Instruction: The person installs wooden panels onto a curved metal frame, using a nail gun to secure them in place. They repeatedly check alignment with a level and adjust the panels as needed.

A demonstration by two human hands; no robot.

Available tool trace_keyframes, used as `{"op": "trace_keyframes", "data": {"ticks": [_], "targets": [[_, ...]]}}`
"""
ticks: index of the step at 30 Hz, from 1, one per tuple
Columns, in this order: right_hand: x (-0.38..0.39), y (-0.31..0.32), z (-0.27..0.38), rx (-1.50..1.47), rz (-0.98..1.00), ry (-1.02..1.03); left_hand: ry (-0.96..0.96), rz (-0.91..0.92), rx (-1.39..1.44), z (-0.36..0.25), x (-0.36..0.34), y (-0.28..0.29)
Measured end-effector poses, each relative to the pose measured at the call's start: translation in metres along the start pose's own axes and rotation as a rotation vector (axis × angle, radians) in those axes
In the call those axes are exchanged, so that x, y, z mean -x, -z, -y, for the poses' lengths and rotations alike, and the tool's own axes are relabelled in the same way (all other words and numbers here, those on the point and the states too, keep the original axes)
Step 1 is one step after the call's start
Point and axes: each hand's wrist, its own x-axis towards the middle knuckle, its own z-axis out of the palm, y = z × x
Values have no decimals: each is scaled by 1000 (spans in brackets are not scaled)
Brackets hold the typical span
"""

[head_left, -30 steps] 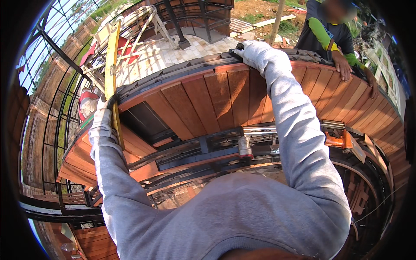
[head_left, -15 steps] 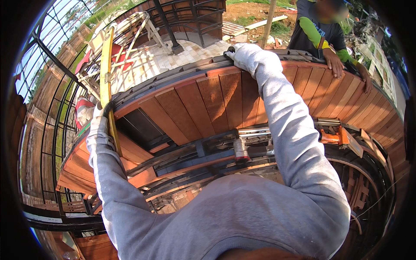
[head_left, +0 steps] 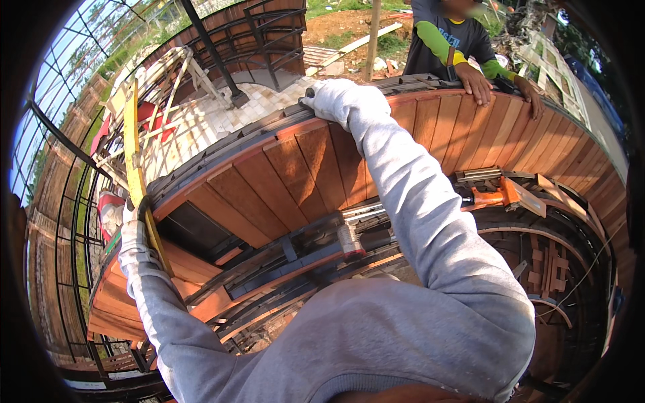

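Note:
My left hand [head_left: 136, 213], in a pale glove, is closed around a long yellow spirit level [head_left: 132, 144] that stands upright, slightly tilted, against the outer edge of a curved wooden wall. The level's lower end runs down over the reddish-brown boards [head_left: 295, 178]. Farther right, my right hand [head_left: 322, 99] reaches up to the wall's dark top rim [head_left: 259, 123], its fingers curled over it and partly hidden. Between my hands, a dark gap [head_left: 201, 225] shows where the frame has no board over it.
An orange nail gun [head_left: 494, 195] lies on the inner ledge to the right. A paint-smeared cylinder [head_left: 349, 240] sits nearer the middle. Across the wall, a co-worker [head_left: 457, 47] in green sleeves rests both hands on the rim. A black post [head_left: 211, 50] and stacked timber frames stand beyond.
The whole view has swung right, so the wall, level and co-worker appear farther left. Both my hands keep their places on the level and the rim.

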Motion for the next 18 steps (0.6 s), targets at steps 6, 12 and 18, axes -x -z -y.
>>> {"op": "trace_keyframes", "data": {"ticks": [6,12,18], "targets": [[-1,0,8,4,24,10,-53,66,17,55,-44,25],[-4,-7,-1,-33,-64,15,-22,29,59,35,-28,9],[-2,0,5,2,11,11,1,8,69,28,-20,12]]}}
